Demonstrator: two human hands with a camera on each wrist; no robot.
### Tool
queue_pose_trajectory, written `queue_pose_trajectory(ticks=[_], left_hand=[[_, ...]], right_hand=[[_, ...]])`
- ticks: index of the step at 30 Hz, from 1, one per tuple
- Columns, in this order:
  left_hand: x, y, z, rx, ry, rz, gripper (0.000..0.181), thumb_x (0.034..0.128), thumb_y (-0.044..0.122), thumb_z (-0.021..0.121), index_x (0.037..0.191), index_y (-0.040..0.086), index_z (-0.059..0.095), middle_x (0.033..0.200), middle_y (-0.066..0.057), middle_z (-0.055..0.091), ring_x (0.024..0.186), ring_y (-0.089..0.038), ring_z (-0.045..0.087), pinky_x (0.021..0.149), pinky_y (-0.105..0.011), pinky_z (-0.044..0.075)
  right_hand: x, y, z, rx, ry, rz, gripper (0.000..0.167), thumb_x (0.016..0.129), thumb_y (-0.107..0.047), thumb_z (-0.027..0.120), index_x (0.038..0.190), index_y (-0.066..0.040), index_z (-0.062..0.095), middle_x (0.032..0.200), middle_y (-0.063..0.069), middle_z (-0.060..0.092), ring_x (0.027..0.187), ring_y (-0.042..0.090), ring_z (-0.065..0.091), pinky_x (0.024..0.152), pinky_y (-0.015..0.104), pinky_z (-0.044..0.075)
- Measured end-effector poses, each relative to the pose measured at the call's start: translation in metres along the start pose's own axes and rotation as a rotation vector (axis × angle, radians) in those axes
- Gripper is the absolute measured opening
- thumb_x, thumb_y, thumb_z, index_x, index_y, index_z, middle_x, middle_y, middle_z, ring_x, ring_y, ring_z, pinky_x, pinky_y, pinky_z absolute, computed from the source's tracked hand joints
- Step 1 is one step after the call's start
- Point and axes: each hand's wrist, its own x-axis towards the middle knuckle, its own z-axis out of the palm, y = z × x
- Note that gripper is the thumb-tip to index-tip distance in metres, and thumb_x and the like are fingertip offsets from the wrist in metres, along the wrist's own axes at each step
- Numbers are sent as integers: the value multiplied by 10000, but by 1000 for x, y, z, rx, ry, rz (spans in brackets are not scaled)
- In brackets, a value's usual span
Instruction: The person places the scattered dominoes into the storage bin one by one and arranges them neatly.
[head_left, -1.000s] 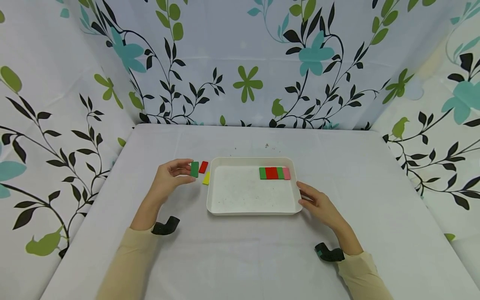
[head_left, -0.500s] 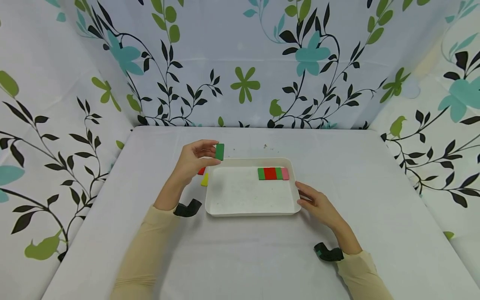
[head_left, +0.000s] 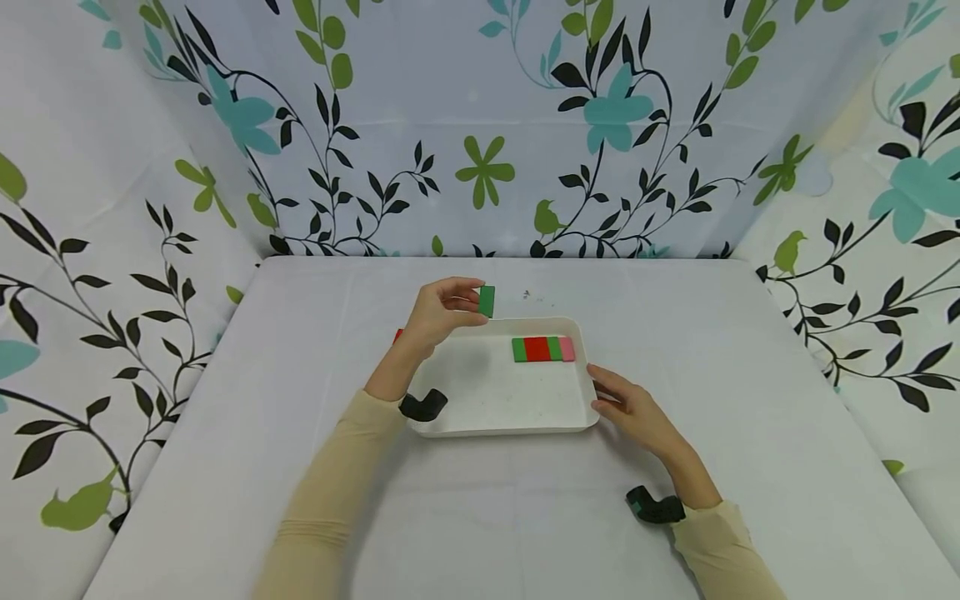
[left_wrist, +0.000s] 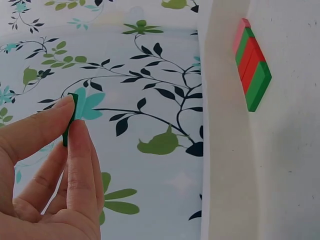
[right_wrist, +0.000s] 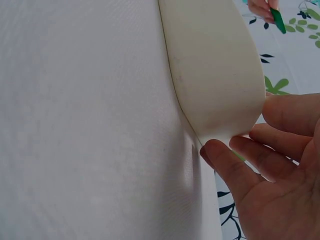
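Between its thumb and fingertips, my left hand (head_left: 438, 315) pinches a green tile (head_left: 487, 301), held up over the tray's back edge. In the left wrist view the same green tile (left_wrist: 71, 119) is seen edge-on. A white tray (head_left: 480, 404) lies below, with a row of green, red, green and pink tiles (head_left: 537, 349) side by side near its back right corner. My right hand (head_left: 636, 412) touches the tray's right side with extended fingertips. The right wrist view shows those fingers (right_wrist: 235, 165) against the outside of the tray's wall (right_wrist: 215, 65).
A red tile (head_left: 397, 335) shows partly behind the left wrist, left of the tray. Small crumbs (head_left: 527, 294) lie behind the tray on the white tabletop (head_left: 480, 517). Patterned curtains (head_left: 420, 100) stand at the back and sides.
My left hand has carried the green tile up and rightward from left of the tray to its back edge. Its wrist now covers the yellow tile. The right hand has stayed at the tray.
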Motion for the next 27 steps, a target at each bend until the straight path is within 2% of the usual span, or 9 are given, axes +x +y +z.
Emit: queue_pose_trajectory(ticks=[2, 10, 16, 22, 27], left_hand=[[6, -5, 5, 8, 2, -12, 501, 788, -44, 758, 1266, 31, 626, 997, -32, 607, 896, -123, 636, 795, -218, 562], [21, -31, 18, 43, -13, -77, 506, 776, -57, 769, 1255, 41, 640, 1001, -65, 623, 892, -144, 616, 770, -203, 549], [22, -45, 26, 69, -28, -120, 497, 765, -59, 776, 1235, 49, 655, 1014, -95, 642, 885, -152, 623, 800, -232, 546], [22, -59, 32, 82, -64, -149, 482, 750, -51, 790, 1208, 38, 667, 1010, -107, 666, 866, -156, 620, 774, -226, 532], [21, -62, 36, 76, -85, -146, 475, 745, -78, 780, 1198, 2, 663, 1007, -140, 659, 845, -164, 612, 736, -220, 539]], right_hand=[[0, -1, 0, 0, 2, -3, 582, 955, -28, 587, 1465, 96, 334, 1514, 306, 330, 1308, 497, 439, 993, 312, 484], [0, -2, 0, 13, -6, 25, 586, 958, -28, 582, 1472, 90, 326, 1528, 287, 321, 1329, 478, 431, 1003, 439, 450], [0, -1, 0, 13, -8, 21, 585, 959, -27, 580, 1471, 92, 324, 1527, 291, 319, 1330, 482, 427, 1001, 454, 443], [-1, -1, 0, 0, -2, 12, 583, 962, -43, 582, 1466, 100, 327, 1520, 298, 327, 1317, 486, 438, 1004, 377, 471], [0, -2, 0, 0, 1, -2, 574, 962, -33, 578, 1463, 103, 332, 1514, 305, 331, 1310, 494, 442, 997, 432, 461]])
